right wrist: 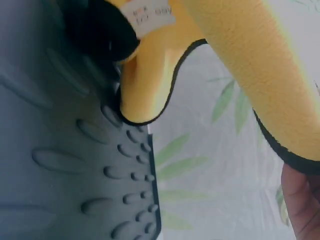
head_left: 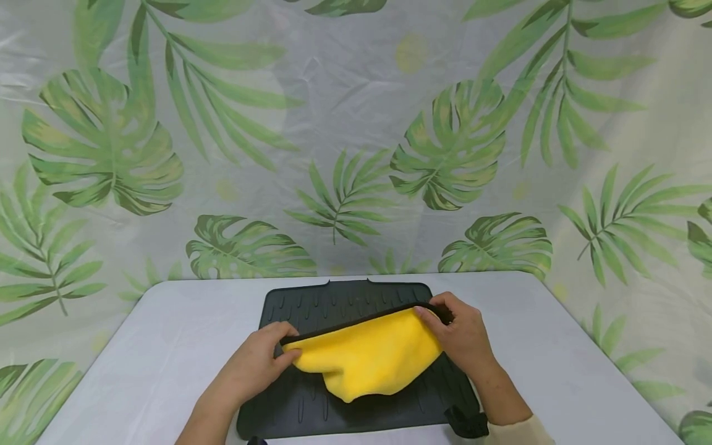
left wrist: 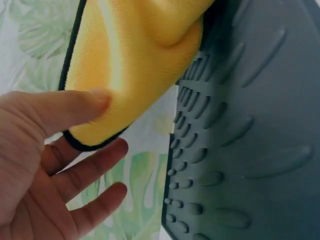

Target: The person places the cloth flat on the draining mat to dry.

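A yellow plush cloth (head_left: 378, 355) with a black edge hangs between both hands over a dark ribbed mat (head_left: 289, 402). My left hand (head_left: 260, 357) pinches its left corner between thumb and fingers; in the left wrist view the thumb lies across the yellow cloth (left wrist: 135, 60) while other fingers spread below. The right hand (head_left: 464, 330), higher up, pinches the opposite corner, so the top edge slopes up to the right. From the right wrist view, the cloth (right wrist: 260, 65) drapes in folds with a white label (right wrist: 147, 15), and part of the right hand (right wrist: 300, 200) shows at the edge.
The mat lies on a white table (head_left: 183, 334) with rounded far corners. Behind it hangs a pale curtain (head_left: 345, 111) printed with green leaves. A black strap (head_left: 466, 423) is round the right wrist, beside a cream sleeve (head_left: 523, 432).
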### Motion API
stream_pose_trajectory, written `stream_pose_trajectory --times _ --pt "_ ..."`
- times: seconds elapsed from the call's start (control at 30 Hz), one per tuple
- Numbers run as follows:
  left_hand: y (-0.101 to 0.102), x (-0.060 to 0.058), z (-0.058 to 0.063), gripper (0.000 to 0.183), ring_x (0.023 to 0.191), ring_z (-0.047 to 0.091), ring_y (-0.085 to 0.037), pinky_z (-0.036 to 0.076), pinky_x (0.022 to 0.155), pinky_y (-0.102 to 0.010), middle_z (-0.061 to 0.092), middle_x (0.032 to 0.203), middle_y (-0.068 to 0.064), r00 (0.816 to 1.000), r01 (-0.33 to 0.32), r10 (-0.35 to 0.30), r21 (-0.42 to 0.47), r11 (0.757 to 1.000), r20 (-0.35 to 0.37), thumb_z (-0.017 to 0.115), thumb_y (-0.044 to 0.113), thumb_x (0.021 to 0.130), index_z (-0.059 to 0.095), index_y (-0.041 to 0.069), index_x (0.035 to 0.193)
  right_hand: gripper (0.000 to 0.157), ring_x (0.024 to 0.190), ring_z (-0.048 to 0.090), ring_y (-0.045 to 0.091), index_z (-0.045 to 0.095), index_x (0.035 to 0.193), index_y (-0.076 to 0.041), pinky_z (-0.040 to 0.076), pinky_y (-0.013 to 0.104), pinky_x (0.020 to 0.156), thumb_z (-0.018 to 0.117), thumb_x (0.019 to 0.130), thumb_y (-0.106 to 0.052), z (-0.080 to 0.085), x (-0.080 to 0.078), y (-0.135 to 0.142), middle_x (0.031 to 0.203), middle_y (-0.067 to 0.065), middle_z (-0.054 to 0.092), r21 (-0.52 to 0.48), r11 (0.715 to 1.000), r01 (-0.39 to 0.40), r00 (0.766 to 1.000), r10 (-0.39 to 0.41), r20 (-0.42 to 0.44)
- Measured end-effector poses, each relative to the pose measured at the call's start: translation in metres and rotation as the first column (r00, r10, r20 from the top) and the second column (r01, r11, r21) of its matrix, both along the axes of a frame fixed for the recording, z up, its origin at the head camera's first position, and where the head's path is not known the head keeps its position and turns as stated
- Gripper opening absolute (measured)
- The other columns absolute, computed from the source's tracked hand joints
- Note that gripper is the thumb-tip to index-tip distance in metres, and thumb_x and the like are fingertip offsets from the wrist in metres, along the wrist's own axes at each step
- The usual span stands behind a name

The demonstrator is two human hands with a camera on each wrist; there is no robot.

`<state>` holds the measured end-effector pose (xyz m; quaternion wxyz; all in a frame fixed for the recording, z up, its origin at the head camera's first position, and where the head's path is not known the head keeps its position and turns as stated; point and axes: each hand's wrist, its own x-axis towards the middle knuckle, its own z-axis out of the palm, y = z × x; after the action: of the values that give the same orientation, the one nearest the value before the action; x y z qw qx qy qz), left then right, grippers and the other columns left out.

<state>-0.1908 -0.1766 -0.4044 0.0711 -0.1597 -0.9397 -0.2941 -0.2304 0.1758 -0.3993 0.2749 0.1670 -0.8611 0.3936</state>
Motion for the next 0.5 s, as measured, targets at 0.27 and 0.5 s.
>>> stream_pose_trajectory --times 0.27,0.5 --pt "-0.006 0.001 0.008 0.019 0.084 0.056 -0.005 0.05 0.074 -0.026 0.057 0.098 0.011 0.993 -0.045 0.069 0.244 0.969 -0.091 0.069 0.029 0.084 0.06 0.024 0.099 0.019 0.062 0.054 0.007 0.063 0.086 -0.021 0.048 0.025 0.055 0.073 0.08 -0.036 0.004 -0.001 0.006 0.074 -0.008 0.061 0.021 0.998 0.057 0.998 -0.058 0.007" --pt "-0.007 0.006 0.017 0.022 0.072 0.056 -0.009 0.05 0.061 -0.024 0.056 0.088 0.006 0.986 -0.063 0.118 0.391 0.918 -0.118 0.067 0.039 0.083 0.059 0.022 0.094 0.018 0.061 0.054 0.007 0.063 0.087 -0.022 0.048 0.025 0.054 0.071 0.08 -0.038 0.009 0.001 0.009 0.073 -0.01 0.06 0.017 0.998 0.068 0.998 -0.068 0.012"
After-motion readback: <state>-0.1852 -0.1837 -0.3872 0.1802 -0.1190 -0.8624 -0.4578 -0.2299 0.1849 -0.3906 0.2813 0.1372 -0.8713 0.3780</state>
